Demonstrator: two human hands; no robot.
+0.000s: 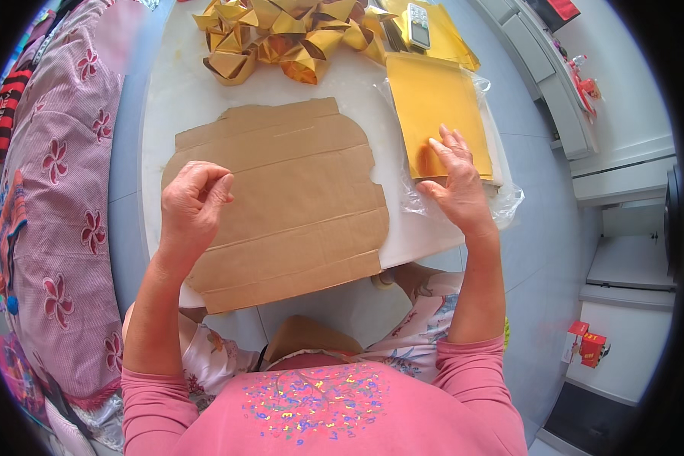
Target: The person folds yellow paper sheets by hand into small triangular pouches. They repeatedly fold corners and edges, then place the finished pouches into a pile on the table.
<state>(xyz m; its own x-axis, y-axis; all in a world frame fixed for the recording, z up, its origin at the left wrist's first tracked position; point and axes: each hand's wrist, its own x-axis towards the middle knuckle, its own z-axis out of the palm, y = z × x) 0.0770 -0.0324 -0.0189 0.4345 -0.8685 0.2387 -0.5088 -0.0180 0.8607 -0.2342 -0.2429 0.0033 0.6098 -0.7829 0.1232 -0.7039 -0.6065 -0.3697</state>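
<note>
My left hand point(198, 199) hovers over the left part of a flattened cardboard sheet point(296, 199), its fingers curled in with nothing visible between them. At the right, my right hand point(455, 179) rests its spread fingers on the lower part of a stack of gold paper sheets point(439, 108). Clear plastic wrap point(507, 202) lies under and around that stack. Folded gold paper pieces point(308, 45) are heaped at the far side of the white table.
A remote control point(419, 25) lies on more gold paper point(453, 34) at the far right of the table point(168, 85). A sofa with a pink flowered cover point(74, 228) stands to the left. White cabinets point(547, 68) line the right side.
</note>
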